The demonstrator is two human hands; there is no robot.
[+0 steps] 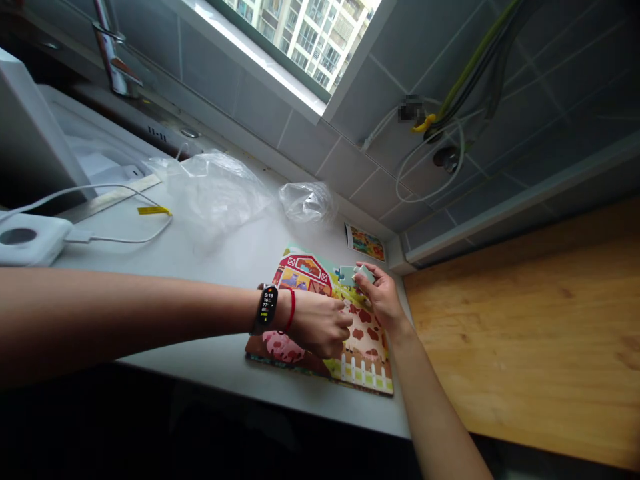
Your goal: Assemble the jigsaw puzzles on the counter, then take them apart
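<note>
A farm jigsaw puzzle (367,333) lies on the white counter, showing a red barn, a spotted cow, a pink pig and a white fence. Over its middle is my left hand (320,325), back upward and fingers curled in; whatever they may hold is hidden. My right hand (384,297) is at the puzzle's upper right, pinching a pale puzzle piece (367,272) between thumb and fingers. Just left of that piece, a pale green puzzle piece (346,275) shows at the puzzle's upper edge.
Crumpled clear plastic bags (215,190) lie behind the puzzle. A small picture card (366,243) rests near the wall. At left are a white charger (33,239) with its cable and a sink tap (113,57). A wooden board (525,333) borders the counter's right.
</note>
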